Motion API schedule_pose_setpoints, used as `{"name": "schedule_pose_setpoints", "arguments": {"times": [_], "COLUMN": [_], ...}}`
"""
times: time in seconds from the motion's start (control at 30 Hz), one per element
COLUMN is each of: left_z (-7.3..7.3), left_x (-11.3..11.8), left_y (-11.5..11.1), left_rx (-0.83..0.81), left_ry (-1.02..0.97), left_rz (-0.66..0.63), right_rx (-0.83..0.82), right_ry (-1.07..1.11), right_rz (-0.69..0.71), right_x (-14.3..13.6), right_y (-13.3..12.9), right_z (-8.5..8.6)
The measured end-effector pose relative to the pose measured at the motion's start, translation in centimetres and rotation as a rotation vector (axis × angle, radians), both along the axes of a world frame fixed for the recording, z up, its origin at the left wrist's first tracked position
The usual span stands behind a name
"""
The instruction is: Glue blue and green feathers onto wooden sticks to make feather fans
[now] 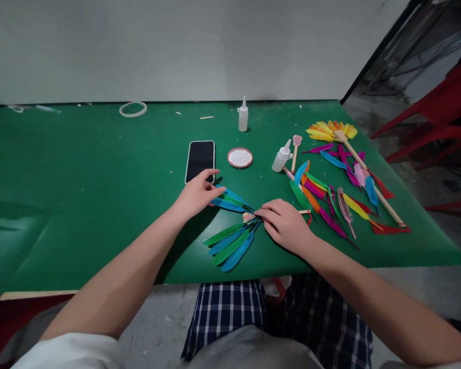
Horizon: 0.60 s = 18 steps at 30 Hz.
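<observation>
My right hand [284, 223] is closed, fingertips pinching the quill ends of a feather fan just above the green table [100, 215]. Blue and green feathers [232, 246] spread from that point toward the lower left. A second group of blue and green feathers [232, 200] points up and left. Between the groups a small pinkish piece [248, 217] shows at the fan's centre, and a stick with a red cord [306, 212] emerges beyond my right hand. My left hand [197, 195] is at the upper feathers' tips, thumb and forefinger apart; its other fingers are partly hidden.
A phone [200, 158] lies behind my left hand, beside a round lid of white paste [240, 158]. Two squeeze bottles [243, 117] stand farther back and right. Loose coloured feathers [330, 200] and a yellow feather fan [332, 131] lie at right. A wall [157, 51] borders the table's back.
</observation>
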<state>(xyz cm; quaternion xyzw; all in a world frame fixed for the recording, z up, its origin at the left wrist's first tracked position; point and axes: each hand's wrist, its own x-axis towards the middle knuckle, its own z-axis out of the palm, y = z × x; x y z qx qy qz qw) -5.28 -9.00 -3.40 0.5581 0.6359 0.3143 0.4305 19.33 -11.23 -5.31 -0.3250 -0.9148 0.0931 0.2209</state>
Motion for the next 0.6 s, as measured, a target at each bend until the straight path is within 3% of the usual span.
{"name": "schedule_pose_setpoints", "arguments": {"times": [0.23,0.6], "left_z": [-0.37,-0.73], "left_x": [0.02,0.14], "left_y": [-0.11,-0.18], "left_rx": [0.037,0.063], "left_ry": [-0.004,-0.004], "left_rz": [-0.048,-0.023], "right_rx": [0.024,0.112], "right_ry": [-0.043,-0.101], "right_rz": [-0.017,0.002], "right_x": [-0.43,-0.75], "right_y": [-0.14,-0.3], "right_z": [0.05,0.18]}}
